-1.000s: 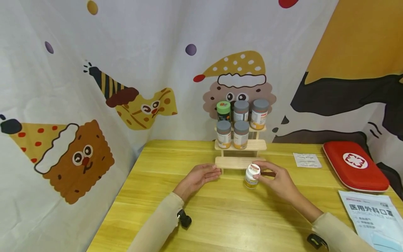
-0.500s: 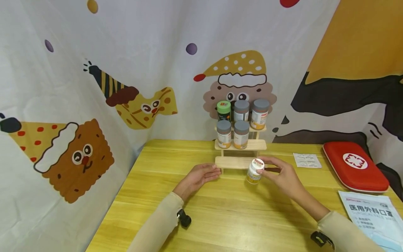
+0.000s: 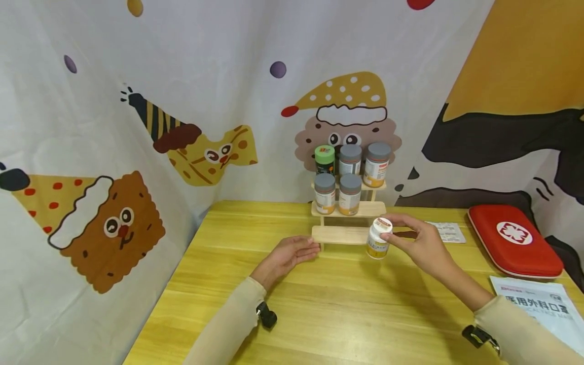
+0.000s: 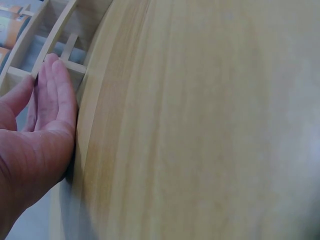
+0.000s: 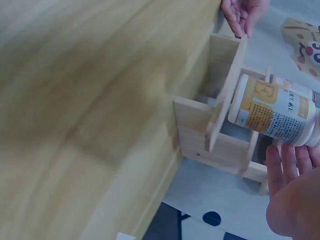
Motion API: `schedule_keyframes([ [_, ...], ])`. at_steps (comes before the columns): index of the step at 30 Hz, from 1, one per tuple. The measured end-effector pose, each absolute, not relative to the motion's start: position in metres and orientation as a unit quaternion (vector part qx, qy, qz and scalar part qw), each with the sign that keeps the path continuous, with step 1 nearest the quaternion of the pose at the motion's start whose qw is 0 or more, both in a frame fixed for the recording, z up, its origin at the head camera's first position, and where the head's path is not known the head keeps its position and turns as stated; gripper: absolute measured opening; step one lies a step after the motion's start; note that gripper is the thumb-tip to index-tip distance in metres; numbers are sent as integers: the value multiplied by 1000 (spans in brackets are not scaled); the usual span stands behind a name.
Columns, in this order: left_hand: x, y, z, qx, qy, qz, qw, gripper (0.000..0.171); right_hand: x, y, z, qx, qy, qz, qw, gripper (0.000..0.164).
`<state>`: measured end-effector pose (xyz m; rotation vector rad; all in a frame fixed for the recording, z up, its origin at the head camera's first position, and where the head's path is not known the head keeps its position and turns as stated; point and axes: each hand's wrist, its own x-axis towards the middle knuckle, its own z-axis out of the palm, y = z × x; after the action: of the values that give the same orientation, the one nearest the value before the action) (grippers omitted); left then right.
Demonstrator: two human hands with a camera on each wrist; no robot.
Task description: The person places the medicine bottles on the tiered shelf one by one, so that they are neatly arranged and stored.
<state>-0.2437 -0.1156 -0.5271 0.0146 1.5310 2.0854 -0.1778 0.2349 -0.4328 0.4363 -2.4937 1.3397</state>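
Note:
My right hand grips a white pill bottle near its cap, thumb in front and fingers round the far side. The bottle, with a yellow and white label, is upright by the right end of the lowest tier of a wooden stepped rack. In the right wrist view, the label on the pill bottle shows a large E, and fingers sit at its cap end. My left hand has its fingers extended against the rack's left end. The left wrist view shows those fingertips right at the wooden frame.
Several grey-capped jars and a green-capped jar stand on the rack's upper two tiers. At right lie a blister pack, a red first-aid case and a face mask packet. A printed cloth hangs behind.
My right hand has carried the pill bottle up and to the right, from in front of the lowest tier to its right end. My left hand stays at the rack.

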Motion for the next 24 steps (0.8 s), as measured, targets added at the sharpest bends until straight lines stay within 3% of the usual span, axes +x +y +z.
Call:
schedule_keyframes([
  [10,-244,-117,-530,8,571,776,268,26,-188,234,-413,127,-863,441,210,42],
  [24,-245,-116,-531,7,576,773,267,31,-213,228,-394,82,-856,440,259,42],
])
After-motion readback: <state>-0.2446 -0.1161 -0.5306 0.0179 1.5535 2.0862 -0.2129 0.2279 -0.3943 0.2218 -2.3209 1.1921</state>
